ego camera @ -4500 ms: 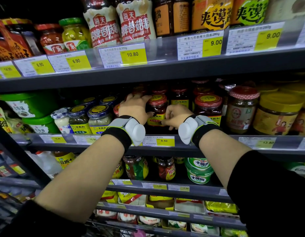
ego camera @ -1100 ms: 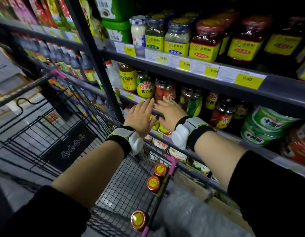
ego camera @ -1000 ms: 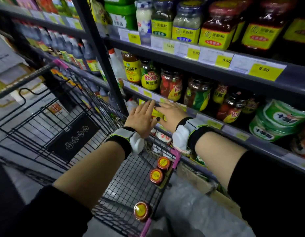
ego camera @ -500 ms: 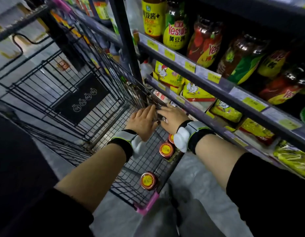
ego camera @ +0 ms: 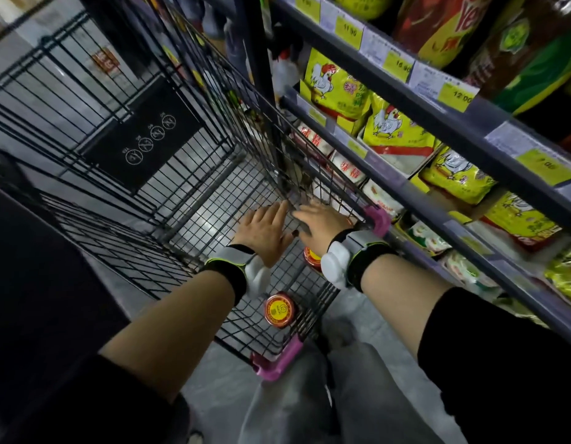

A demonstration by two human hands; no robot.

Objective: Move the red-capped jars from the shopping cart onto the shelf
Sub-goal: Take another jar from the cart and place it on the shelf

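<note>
View from the head camera, looking down into the shopping cart, a black wire basket with pink corner guards. Left hand and right hand are both lowered inside the cart, side by side, backs up, fingers straight and flat, holding nothing; each wrist carries a white-and-grey band. Two red-capped jars show on the cart floor, seen from above by their red lids with yellow centres: the nearer jar stands in the cart's near corner, below the left wrist and apart from it; the second jar lies under the right wrist, mostly hidden by it, close to the cart's right wall. Whether the right hand touches this jar cannot be told. A black placard hangs on the cart's far wall. To the right of the cart runs the shelf, its edge lined with yellow price tags; yellow rooster-printed bags stand on the tier beside the cart's rim
</note>
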